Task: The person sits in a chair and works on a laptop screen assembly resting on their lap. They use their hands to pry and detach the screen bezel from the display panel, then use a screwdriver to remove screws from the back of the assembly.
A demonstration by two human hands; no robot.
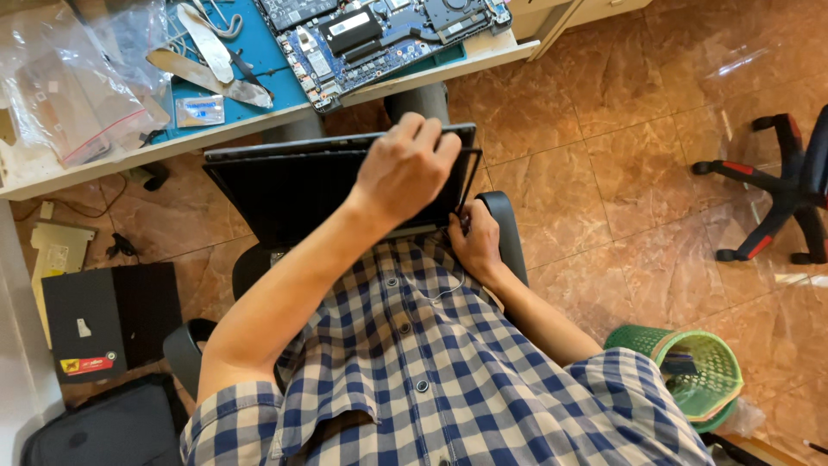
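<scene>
A black laptop display lid (276, 185) stands on edge over my lap, in front of my checked shirt. My left hand (405, 168) is closed over its top edge near the right corner. My right hand (474, 243) pinches the lid's lower right corner, where a thin black bezel strip (477, 173) bows away from the right edge. On the desk above lies the opened laptop base (379, 34) with its circuit board exposed, resting on a blue work mat (267, 82).
Metal pry tools (207, 52) and clear plastic bags (69, 86) lie on the desk's left part. On the tiled floor are a black box (103, 319), a black bag (103, 431), a green basket (694, 371) and a red-black chair base (776, 194). Armrest (507, 224) beside my right hand.
</scene>
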